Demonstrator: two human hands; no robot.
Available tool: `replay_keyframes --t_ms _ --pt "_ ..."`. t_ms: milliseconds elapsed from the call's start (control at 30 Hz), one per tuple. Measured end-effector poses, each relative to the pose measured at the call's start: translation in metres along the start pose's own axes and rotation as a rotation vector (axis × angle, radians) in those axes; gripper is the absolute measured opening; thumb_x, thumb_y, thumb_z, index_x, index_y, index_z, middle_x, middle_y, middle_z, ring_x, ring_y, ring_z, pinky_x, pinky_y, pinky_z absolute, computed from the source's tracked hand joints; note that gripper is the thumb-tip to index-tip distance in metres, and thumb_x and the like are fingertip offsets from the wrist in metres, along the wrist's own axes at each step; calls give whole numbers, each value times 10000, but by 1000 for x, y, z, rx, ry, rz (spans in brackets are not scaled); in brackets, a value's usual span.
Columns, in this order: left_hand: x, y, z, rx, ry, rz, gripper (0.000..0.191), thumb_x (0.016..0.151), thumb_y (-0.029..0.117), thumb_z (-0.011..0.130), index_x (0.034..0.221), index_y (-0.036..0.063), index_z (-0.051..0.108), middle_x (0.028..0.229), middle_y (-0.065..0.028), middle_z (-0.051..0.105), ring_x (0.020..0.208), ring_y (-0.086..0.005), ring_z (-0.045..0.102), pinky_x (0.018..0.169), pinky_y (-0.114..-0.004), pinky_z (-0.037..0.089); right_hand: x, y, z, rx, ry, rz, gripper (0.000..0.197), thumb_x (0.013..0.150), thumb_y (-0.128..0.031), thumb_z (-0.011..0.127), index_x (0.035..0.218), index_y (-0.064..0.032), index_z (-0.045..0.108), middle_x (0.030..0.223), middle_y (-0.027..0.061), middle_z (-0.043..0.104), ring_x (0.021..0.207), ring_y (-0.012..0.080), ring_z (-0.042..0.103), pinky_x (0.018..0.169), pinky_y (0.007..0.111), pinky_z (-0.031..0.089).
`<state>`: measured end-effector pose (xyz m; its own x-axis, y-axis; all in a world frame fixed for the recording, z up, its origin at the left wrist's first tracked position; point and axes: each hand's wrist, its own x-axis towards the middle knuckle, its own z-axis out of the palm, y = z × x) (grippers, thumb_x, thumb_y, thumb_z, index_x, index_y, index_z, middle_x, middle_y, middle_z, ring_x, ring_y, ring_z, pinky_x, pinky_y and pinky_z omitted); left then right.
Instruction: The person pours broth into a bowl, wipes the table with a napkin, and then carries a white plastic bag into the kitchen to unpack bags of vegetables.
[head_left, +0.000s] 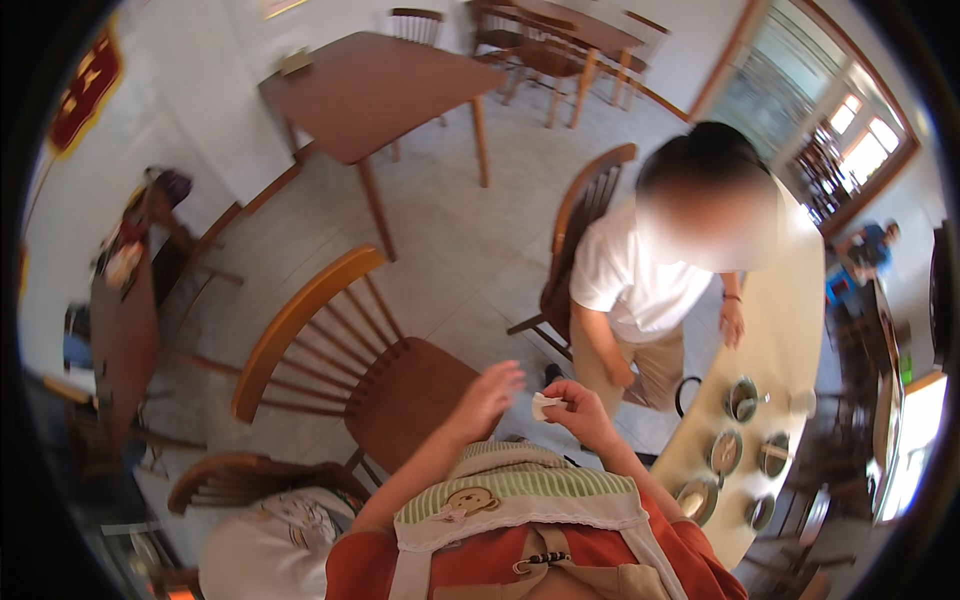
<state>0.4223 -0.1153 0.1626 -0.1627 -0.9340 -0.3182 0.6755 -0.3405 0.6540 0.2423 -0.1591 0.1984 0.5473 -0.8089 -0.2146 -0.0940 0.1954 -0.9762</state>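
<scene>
My right hand (583, 417) pinches a small crumpled white tissue (546, 406) between thumb and fingers, in front of my body. To its left my left hand (487, 397) is raised, blurred, with its fingers apart and nothing in it. Below both hands lies the striped bib of my apron (517, 491), which carries a bear patch. Just beyond my left hand is the seat of a wooden spindle-back chair (412, 397). The hands do not touch each other.
A person in a white shirt (645, 277) sits on my right at a long pale table (784, 315) bearing several bowls (725, 452). Another person (262, 547) is close on my left. A brown wooden table (382, 90) with a small box (295, 61) stands farther off.
</scene>
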Motion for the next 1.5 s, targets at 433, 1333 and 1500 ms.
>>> replay_keyframes --t_ms 433,1333,1500 --pt "-106 -6 -80 -214 625 230 270 970 210 540 1192 67 594 934 -33 611 820 -111 605 696 -243 512 57 7 101 -669 -326 -341 329 795 -134 716 1083 -52 581 1012 139 613 800 265 645 720 354 535" --pt "-247 154 -330 -354 1299 861 499 821 445 733 1132 167 460 929 24 525 621 -116 532 579 -284 441 367 -44 317 -1338 -224 -777 379 659 -291 812 933 -90 645 978 98 582 973 317 523 833 411 447" --pt "-233 154 -307 -358 1264 877 502 822 462 732 1134 174 465 836 32 535 587 -104 516 550 -266 436 388 -63 265 -1286 -437 -614 400 625 -309 838 812 -29 622 830 164 609 805 345 578 696 436 460"
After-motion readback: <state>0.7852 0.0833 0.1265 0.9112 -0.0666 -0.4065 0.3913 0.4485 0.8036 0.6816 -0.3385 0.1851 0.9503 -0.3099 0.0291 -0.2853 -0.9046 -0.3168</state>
